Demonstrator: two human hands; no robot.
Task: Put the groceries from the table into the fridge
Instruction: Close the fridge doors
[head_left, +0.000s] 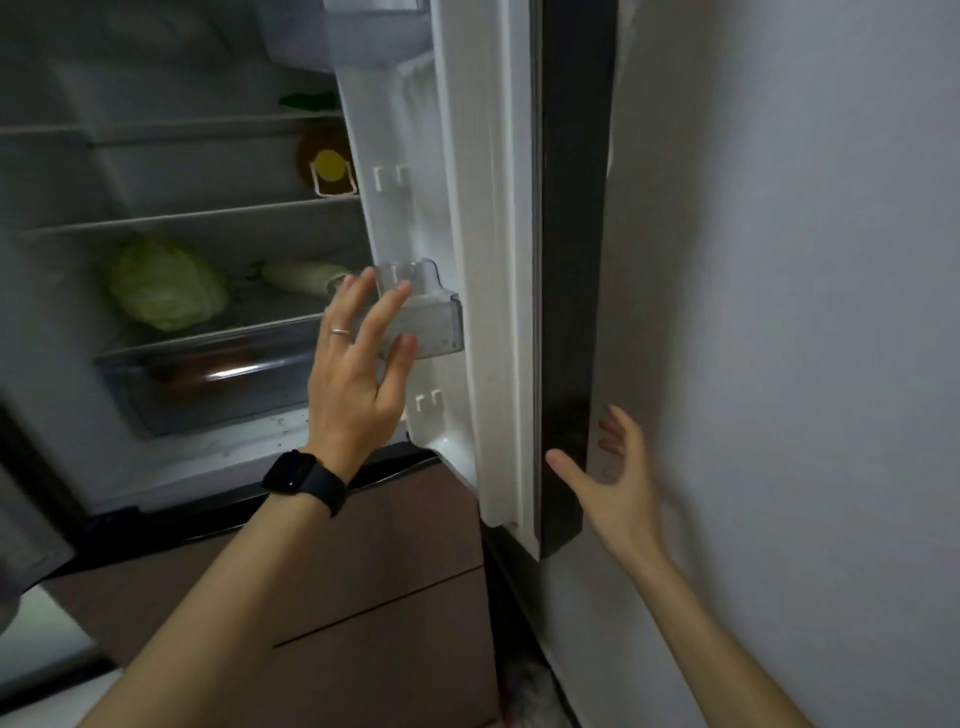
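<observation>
The fridge stands open, its right door (483, 260) swung out edge-on toward me. My left hand (358, 374), with a ring and a black watch, is spread open in front of a small clear door bin (441, 322), fingertips at the bin's front. My right hand (618, 467) is open beside the door's dark outer edge (571, 312), fingers spread, holding nothing. Inside, a green cabbage (166, 286) and a pale long vegetable (306, 275) lie on the lower shelf. A brown package with a yellow spot (327, 163) sits on the shelf above, and something green (311, 100) higher up.
A clear crisper drawer (208, 374) sits under the lower shelf. Brown drawer fronts (363, 571) lie below the open compartment. A grey wall (805, 312) stands close on the right, just behind the door.
</observation>
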